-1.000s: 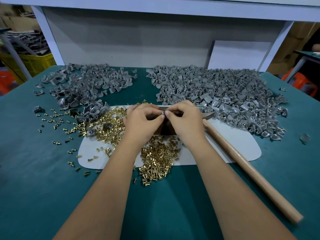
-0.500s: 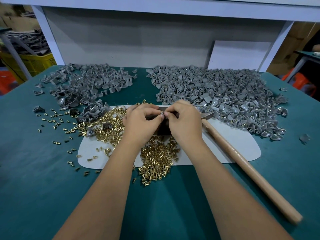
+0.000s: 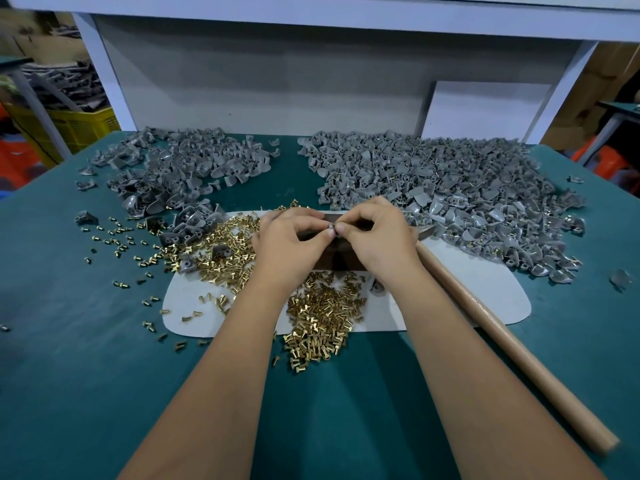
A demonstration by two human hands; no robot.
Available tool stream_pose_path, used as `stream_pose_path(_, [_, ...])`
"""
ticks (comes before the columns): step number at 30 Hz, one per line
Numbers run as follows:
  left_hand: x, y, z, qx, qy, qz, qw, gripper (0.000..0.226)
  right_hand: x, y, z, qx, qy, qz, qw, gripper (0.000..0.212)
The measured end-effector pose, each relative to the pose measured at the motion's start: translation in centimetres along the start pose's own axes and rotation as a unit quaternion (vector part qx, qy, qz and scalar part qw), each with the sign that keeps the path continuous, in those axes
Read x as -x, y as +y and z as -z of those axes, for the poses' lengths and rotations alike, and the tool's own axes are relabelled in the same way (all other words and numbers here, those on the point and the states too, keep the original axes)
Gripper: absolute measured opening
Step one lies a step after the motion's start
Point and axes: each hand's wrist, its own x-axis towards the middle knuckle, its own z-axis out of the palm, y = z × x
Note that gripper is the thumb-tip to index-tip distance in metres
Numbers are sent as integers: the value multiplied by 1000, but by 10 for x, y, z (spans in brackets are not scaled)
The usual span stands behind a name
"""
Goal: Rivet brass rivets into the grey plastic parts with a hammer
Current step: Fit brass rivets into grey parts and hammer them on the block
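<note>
Very little is changing: the left hand (image 3: 289, 239) and right hand (image 3: 379, 233) are keeping their fingertips pressed together around the small grey part (image 3: 330, 229). The right hand is edging slightly toward the left hand, its thumb now tucking closer against the part, while both wrists are holding over the tabletop (image 3: 69, 358).

Soft overhead light falls evenly on the green table (image 3: 86, 393), the forearms casting faint shadows on its near part. The brass rivets (image 3: 322, 323) glint. Edges bow with wide-angle distortion; far corners sit dim and slightly blurred.
</note>
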Motion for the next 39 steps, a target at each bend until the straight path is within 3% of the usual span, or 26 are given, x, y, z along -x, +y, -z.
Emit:
stream_pose_path(7, [-1, -1, 0, -25, -2, -8, 1000, 18, 4, 5, -1, -20, -4, 19, 1000, 19])
stream_pose_path(13, [-1, -2, 1, -34, -2, -7, 999, 15, 3, 2, 4, -179, -16, -56, 982, 29])
stream_pose_path(19, [-2, -2, 0, -43, 8, -22, 999, 25, 4, 4, -1, -54, 1, 6, 998, 16])
stream_pose_path(22, [-2, -2, 0, -48, 12, -28, 998, 23, 4, 3, -5, 6, 21, 30, 999, 21])
stream_pose_path(39, [-1, -3, -2, -67, 16, -6, 998, 14, 8, 5, -18, 14, 85, 52, 995, 21])
